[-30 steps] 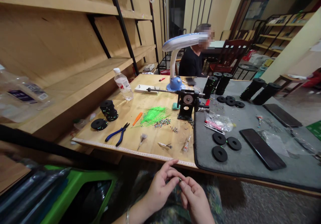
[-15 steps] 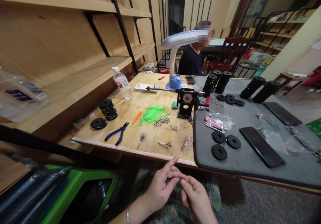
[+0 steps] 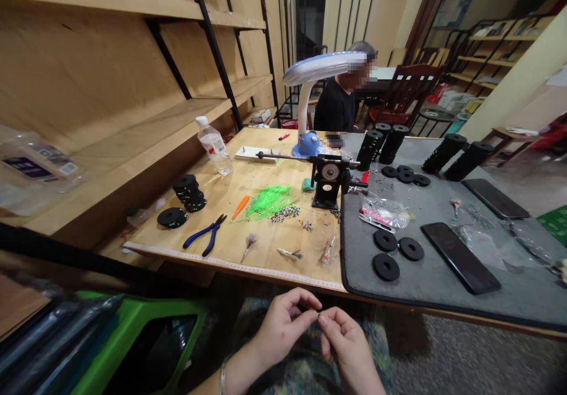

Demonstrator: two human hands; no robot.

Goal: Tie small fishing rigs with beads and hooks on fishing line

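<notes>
By wood tbl (image 3: 221, 197), L hand (image 3: 283, 324), R hand (image 3: 344, 337), tiny dark pc (image 3: 319, 312) btwn

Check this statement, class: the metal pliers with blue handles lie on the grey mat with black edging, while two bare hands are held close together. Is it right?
The surface is wrong: the head view shows the metal pliers with blue handles lying on the light-brown wooden tabletop. The bare left hand and bare right hand are close together.
</notes>
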